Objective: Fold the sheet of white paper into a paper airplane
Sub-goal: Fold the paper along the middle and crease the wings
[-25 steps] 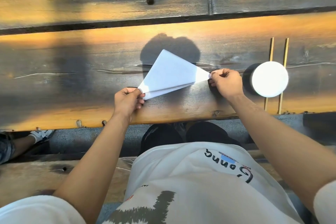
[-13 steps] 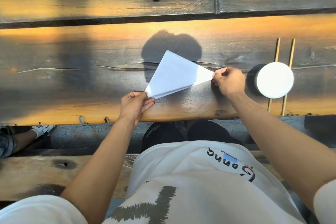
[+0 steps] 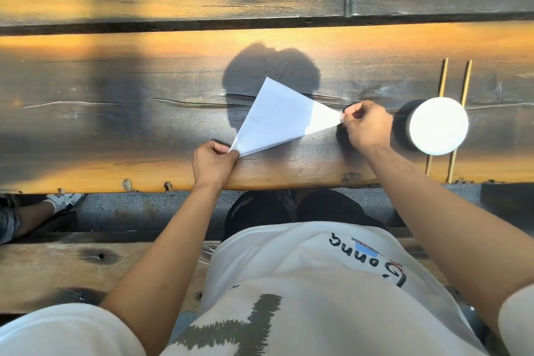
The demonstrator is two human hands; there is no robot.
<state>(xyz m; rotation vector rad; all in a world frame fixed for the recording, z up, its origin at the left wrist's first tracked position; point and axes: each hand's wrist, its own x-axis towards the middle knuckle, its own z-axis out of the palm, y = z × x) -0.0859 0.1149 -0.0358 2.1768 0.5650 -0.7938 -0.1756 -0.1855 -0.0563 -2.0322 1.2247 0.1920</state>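
Bench [image 3: 86, 130] of dark wooden planks carried everything. Folded paper [image 3: 277, 118] lay as a triangle at near centre. White cup [image 3: 437, 125] stood just right of right hand [image 3: 367, 124], over two sticks [image 3: 465, 81]. Right grip pinched paper's tip; left hand [image 3: 212, 163] pinched its near corner.

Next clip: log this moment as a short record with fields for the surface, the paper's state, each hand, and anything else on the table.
surface: dark wooden plank table, partly sunlit
paper: folded white paper, a pointed triangle with its tip toward the right
left hand: left hand pinches the paper's near-left corner
right hand: right hand pinches the pointed tip
paper contact: whether it lies on the table or is lifted cannot be told
other items: white round object to the right of the right hand; two thin sticks partly beneath it
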